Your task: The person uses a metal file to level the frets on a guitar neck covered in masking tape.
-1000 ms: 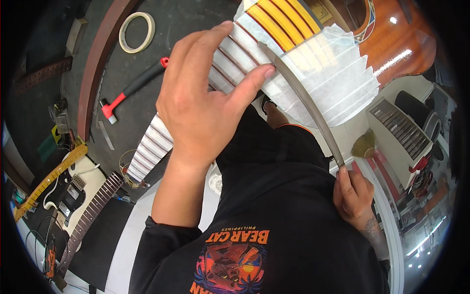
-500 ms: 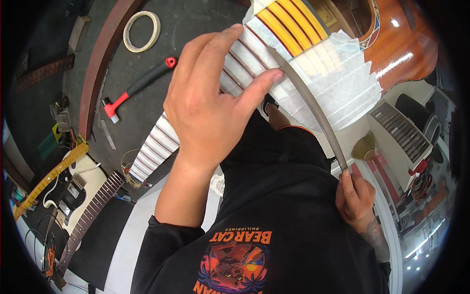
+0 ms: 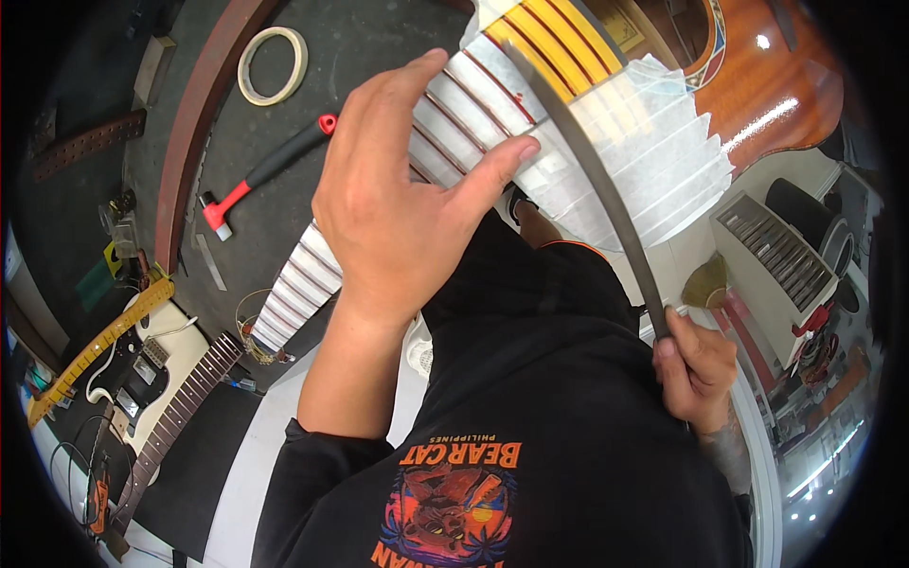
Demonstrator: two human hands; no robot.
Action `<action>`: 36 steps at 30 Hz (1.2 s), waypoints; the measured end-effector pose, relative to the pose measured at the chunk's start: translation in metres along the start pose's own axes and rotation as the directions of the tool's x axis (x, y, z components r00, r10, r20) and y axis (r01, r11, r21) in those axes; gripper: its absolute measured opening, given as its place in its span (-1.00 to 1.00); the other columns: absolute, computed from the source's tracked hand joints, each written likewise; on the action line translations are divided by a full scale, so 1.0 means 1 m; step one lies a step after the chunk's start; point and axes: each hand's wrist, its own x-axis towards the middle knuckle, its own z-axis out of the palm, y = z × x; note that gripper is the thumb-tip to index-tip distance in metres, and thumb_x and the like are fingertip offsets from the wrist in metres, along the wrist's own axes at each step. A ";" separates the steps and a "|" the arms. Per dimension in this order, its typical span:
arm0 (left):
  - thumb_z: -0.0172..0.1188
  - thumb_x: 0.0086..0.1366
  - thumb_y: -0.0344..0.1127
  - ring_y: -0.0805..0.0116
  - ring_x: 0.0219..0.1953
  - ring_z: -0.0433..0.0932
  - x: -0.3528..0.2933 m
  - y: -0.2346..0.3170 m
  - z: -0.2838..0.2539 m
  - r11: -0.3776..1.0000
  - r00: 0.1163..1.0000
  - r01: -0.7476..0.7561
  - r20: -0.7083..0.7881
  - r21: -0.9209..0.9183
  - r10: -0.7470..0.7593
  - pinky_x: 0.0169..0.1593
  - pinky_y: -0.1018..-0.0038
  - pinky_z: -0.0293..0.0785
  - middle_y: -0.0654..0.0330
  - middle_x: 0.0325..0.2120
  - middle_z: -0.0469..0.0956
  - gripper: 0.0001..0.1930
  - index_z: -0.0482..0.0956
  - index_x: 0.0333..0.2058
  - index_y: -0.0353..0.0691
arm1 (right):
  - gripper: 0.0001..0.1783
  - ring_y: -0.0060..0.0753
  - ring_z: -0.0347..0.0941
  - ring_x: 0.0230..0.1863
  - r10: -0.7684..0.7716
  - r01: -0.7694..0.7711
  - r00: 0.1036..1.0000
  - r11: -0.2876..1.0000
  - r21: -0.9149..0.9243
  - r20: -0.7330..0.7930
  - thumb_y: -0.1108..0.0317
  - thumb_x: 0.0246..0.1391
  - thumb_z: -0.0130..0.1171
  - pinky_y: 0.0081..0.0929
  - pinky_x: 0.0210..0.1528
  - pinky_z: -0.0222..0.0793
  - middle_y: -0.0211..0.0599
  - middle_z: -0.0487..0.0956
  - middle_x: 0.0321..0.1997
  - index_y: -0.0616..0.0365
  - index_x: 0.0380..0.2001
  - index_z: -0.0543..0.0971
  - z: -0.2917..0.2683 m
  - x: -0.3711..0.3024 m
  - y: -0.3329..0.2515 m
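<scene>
An acoustic guitar lies across the top, its glossy orange-brown body (image 3: 795, 104) at the right. White masking tape (image 3: 653, 166) covers part of the body, and strips of it lie between the frets along the neck (image 3: 305, 275). Yellow strips (image 3: 559, 43) cover the spaces between the last frets near the soundhole. My left hand (image 3: 379, 194) rests across the taped fretboard with fingers and thumb spread. My right hand (image 3: 699, 369) is closed around the near end of a long, narrow grey file (image 3: 606, 194). The file slants up-left, its far end over the frets beside the yellow strips.
On the dark bench lie a tape roll (image 3: 243, 71) and a red-and-black mallet (image 3: 284, 161). A curved brown wooden edge (image 3: 180, 161) runs along the left. A cream electric guitar (image 3: 175, 355) stands lower left. A box of slim metal pieces (image 3: 776, 256) is at the right.
The file has slid up-left, its far end now nearer the yellow strips. My right index finger has curled in from along the file. My left hand has shifted slightly left on the neck.
</scene>
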 end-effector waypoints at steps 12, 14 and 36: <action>0.68 -0.08 -0.12 0.25 -0.08 0.64 0.000 -0.003 -0.005 0.999 0.998 -0.030 0.051 0.027 0.029 0.05 0.41 0.52 0.09 -0.12 0.66 -0.28 0.64 0.05 -0.32 | -0.43 -0.38 0.50 -0.66 0.029 -0.049 0.993 0.983 0.176 0.114 0.68 0.09 0.24 -0.51 -0.55 0.40 -0.27 0.52 -0.64 0.22 0.21 0.56 -0.004 -0.025 0.008; 0.69 -0.09 -0.13 0.25 -0.08 0.64 0.000 -0.003 -0.005 0.999 0.998 -0.042 0.055 0.023 0.040 0.05 0.41 0.52 0.09 -0.12 0.66 -0.28 0.64 0.05 -0.33 | -0.42 -0.37 0.49 -0.65 0.033 -0.050 0.993 0.988 0.148 0.114 0.68 0.07 0.25 -0.49 -0.55 0.39 -0.27 0.51 -0.63 0.21 0.21 0.56 -0.004 -0.026 0.010; 0.70 -0.17 -0.14 0.15 -0.12 0.65 0.003 -0.005 -0.006 0.998 0.996 -0.054 0.067 -0.022 0.056 -0.02 0.38 0.56 -0.01 -0.15 0.65 -0.21 0.63 0.04 -0.43 | -0.33 -0.26 0.50 -0.58 -0.094 0.110 0.990 0.982 -0.154 0.107 0.73 -0.06 0.33 -0.37 -0.55 0.41 -0.21 0.53 -0.50 0.26 0.21 0.55 0.001 -0.003 0.002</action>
